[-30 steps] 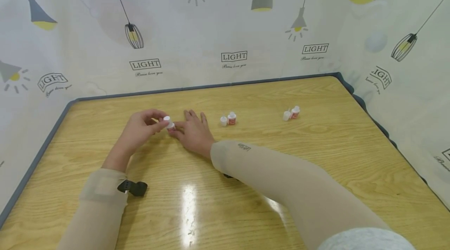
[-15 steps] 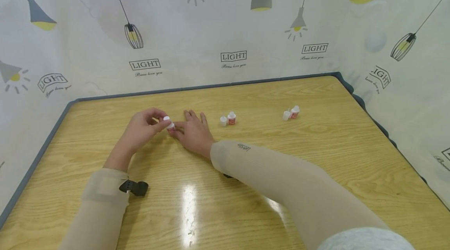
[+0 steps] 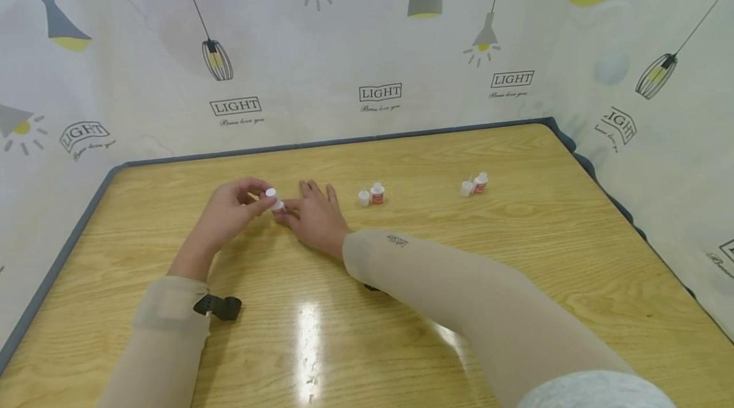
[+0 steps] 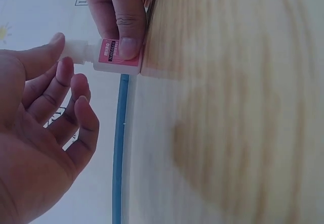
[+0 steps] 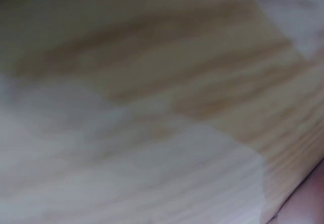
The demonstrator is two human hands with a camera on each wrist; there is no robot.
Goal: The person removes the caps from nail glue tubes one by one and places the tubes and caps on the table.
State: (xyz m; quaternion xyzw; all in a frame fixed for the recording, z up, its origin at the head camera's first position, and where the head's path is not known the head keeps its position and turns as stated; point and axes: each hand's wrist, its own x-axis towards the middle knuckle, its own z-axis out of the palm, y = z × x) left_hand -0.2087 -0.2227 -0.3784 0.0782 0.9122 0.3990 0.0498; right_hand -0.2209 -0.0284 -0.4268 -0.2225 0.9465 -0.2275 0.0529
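A small glue bottle [image 3: 278,209] with a pink-red label stands on the wooden table between both hands; "NAIL GLUE" is legible in the left wrist view. My left hand [image 3: 228,209] pinches its white cap [image 4: 77,51] between thumb and index finger, the other fingers loosely bent below. Thumb and index finger of my right hand [image 3: 317,217] grip the bottle's body, while its remaining fingers spread on the tabletop. In the right wrist view only blurred wood and a bit of skin [image 5: 305,204] at the lower right corner appear.
To the right of the hands stands a second bottle [image 3: 376,195] with a loose white cap [image 3: 364,198] beside it. Farther right is a third bottle [image 3: 480,183], again with a cap [image 3: 467,189] next to it. A printed curtain [image 3: 321,57] hangs behind the table's dark edge.
The left fingers shift very slightly at the cap. The right hand and the other bottles stay put.
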